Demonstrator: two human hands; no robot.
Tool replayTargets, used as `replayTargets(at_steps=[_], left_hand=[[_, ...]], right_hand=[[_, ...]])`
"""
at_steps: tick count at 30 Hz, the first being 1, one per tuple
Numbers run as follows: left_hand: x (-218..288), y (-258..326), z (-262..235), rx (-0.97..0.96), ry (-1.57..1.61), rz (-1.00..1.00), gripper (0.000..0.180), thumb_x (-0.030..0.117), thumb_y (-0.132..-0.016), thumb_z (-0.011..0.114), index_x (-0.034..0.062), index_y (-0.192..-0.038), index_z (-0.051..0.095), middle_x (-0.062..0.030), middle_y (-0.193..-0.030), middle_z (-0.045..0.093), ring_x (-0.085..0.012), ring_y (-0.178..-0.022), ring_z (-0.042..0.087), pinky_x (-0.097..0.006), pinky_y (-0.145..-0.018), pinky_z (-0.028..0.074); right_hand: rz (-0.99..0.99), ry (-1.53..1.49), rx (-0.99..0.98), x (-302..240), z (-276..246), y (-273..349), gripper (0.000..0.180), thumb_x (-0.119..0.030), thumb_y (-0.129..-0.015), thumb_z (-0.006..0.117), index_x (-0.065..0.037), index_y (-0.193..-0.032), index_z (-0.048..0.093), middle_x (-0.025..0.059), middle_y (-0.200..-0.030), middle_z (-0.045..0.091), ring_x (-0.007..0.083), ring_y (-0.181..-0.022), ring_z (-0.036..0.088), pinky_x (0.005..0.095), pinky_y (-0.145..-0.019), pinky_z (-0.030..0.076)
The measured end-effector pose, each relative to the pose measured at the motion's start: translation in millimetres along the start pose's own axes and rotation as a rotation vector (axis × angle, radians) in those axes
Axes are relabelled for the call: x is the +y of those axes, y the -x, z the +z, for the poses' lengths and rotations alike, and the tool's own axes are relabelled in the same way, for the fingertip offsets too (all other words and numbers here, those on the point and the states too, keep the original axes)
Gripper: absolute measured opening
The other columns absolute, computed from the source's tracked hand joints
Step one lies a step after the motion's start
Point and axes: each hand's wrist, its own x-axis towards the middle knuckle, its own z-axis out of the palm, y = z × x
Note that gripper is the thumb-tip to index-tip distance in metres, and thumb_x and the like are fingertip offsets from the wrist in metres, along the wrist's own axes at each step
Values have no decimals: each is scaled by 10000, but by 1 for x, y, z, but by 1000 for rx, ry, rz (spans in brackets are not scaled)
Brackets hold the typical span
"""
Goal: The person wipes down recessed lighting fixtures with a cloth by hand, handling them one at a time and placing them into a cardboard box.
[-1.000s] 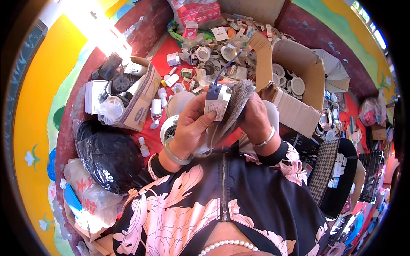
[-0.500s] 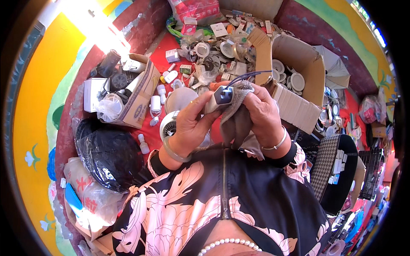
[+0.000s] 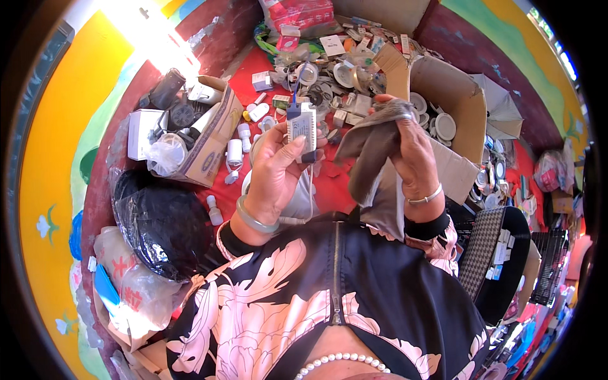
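Held up in my left hand (image 3: 278, 155) is a small white LED driver (image 3: 303, 130) with a printed label and dark end caps. A blue wire (image 3: 299, 79) rises from its upper end, and a pale cable (image 3: 310, 196) hangs from the lower one. My fingers close round the driver with the thumb across its front. A grey cloth (image 3: 370, 149) drapes from my right hand (image 3: 418, 155), gripped between thumb and fingers. The cloth and the driver are apart. Behind my left hand, a pale lamp is partly hidden.
At the left stands a carton (image 3: 206, 149) of lamps, beside a black plastic bag (image 3: 161, 228). Far right, an open cardboard box (image 3: 465, 101) holds round white fittings. Many small lamp parts and packets lie heaped on a red cloth (image 3: 244, 82) at the back.
My hands have moved apart, and the cloth has come away from the driver. My left hand has turned the driver upright with its label showing. My right hand has shifted right.
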Motion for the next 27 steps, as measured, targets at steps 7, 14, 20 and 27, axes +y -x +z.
replayTargets(at_steps=[7,14,20,27], left_hand=[[-10,-4,3,41,158,-59,331,229,-941,418,56,-1222,445,-116,-1122,562,-224,-997,562,-384,-854,459],[-28,-8,9,16,183,83,257,188,-923,481,20,-1107,543,-68,-1061,586,-144,-932,577,-274,-827,461],[-31,-9,-8,0,272,106,323,142,-945,417,33,-1249,436,-100,-1163,525,-195,-1063,520,-325,-939,413],[-14,-10,-4,126,176,103,355,214,-964,367,30,-1264,420,-124,-1070,584,-222,-957,578,-351,-869,456]], right_hand=[[-168,30,103,14,18,-10,262,-28,-857,560,-38,-1114,509,38,-944,589,114,-850,571,244,-743,475],[-716,1052,-78,61,49,-13,313,63,-649,572,-18,-947,627,122,-978,573,280,-883,555,350,-784,450],[-753,1096,-158,72,50,1,335,83,-608,592,-24,-924,627,133,-956,569,319,-878,547,373,-769,450],[-462,1001,-469,67,34,4,288,84,-637,573,-6,-908,616,119,-876,578,266,-816,568,337,-720,457]])
